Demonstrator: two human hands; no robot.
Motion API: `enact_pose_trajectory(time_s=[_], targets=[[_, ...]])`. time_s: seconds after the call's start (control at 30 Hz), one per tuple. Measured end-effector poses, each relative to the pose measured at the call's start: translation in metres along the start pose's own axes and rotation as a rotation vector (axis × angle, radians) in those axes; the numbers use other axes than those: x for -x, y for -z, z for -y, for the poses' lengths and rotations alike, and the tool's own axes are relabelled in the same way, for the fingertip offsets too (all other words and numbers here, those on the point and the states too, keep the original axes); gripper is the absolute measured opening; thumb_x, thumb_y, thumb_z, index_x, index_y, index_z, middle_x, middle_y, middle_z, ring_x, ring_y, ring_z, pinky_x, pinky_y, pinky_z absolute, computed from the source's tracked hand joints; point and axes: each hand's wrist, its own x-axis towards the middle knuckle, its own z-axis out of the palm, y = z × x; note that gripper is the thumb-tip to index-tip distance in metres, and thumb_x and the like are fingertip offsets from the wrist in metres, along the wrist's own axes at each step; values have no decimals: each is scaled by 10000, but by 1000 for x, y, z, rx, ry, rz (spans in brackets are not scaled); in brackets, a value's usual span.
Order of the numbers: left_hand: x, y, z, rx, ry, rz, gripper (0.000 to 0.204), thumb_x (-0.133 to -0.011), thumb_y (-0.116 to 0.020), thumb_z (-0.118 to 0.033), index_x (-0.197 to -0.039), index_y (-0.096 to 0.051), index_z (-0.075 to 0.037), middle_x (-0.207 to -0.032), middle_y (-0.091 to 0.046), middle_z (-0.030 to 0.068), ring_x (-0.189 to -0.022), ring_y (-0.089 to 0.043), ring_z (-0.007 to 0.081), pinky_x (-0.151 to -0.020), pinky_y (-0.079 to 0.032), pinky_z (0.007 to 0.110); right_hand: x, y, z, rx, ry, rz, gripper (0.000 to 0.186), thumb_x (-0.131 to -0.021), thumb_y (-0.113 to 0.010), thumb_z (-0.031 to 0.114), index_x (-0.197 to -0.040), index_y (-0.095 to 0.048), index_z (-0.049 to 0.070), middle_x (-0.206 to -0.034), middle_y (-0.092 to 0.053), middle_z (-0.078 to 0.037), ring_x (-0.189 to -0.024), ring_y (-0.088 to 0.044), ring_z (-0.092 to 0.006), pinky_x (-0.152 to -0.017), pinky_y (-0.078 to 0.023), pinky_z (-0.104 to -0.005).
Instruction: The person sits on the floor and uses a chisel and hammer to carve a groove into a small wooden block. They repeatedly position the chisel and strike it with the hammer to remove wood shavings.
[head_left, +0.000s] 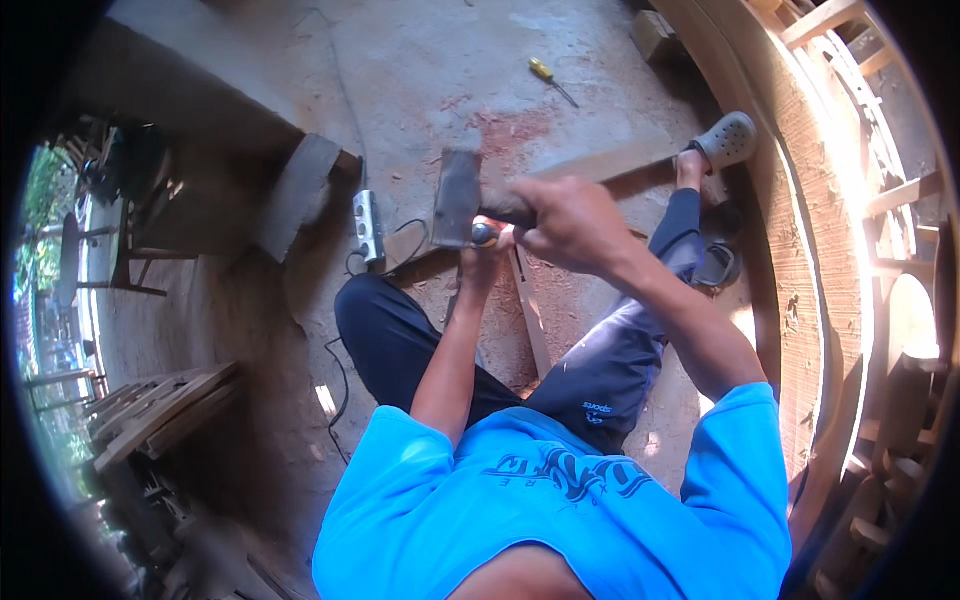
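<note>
My right hand is closed round the dark handle of a hammer. The blocky grey hammer head hangs over my left hand, slightly blurred. My left hand grips an upright chisel, of which only the round orange-and-black handle end shows; the blade is hidden. I cannot tell whether the hammer touches the chisel. Beneath both hands runs a long wooden beam, slanting between my legs from lower left to upper right. A narrow wooden strip lies nearer my body.
A yellow-handled screwdriver lies on the dusty floor ahead. Left of the beam sits a white power strip with a dark cable. A grey board is beyond it. Large timber lines the right side; wood pieces are stacked left.
</note>
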Motion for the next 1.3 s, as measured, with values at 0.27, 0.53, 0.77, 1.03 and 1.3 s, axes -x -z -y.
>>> enact_pose_trajectory(time_s=[0.27,0.53,0.77,1.03,1.3], targets=[[-35,-25,-31,-188,-136,27,207,-817,-804,-101,-810,-602,-54,-756,-576,-21,-683,-518,59,-636,-469,258,9,89,47,-586,395,-465,176,-768,-721,72,-906,-617,40,-656,-571,-69,-603,-546,-119,-587,-482,-308],[-25,-31,-32,62,-52,80,220,-894,-747,-81,-1077,-626,-64,-835,-580,-10,-688,-547,103,-634,-489,294,6,-31,-26,131,-165,-7,278,-872,-700,288,-1020,-675,55,-906,-705,-281,-867,-700,-454,-735,-560,-542],[-31,-31,-36,611,238,107,163,-900,-749,-150,-904,-656,-16,-810,-684,66,-719,-655,122,-634,-539,288,37,59,-19,-254,195,-421,448,-798,-671,172,-1217,-671,15,-891,-691,-174,-771,-643,-254,-735,-516,-387],[-30,-34,-38,-221,-191,58,281,-822,-768,-103,-796,-500,-24,-672,-491,62,-663,-477,98,-592,-448,335,21,98,-71,-33,42,-739,307,-892,-669,245,-1075,-661,-1,-829,-645,-117,-716,-608,-254,-651,-490,-352],[-26,-40,-36,133,-7,225,448,-832,-731,-139,-1269,-663,-65,-855,-685,16,-794,-630,107,-751,-531,292,13,-36,-32,180,-98,-98,247,-805,-669,130,-978,-635,-44,-856,-672,-292,-811,-670,-461,-755,-527,-471]])
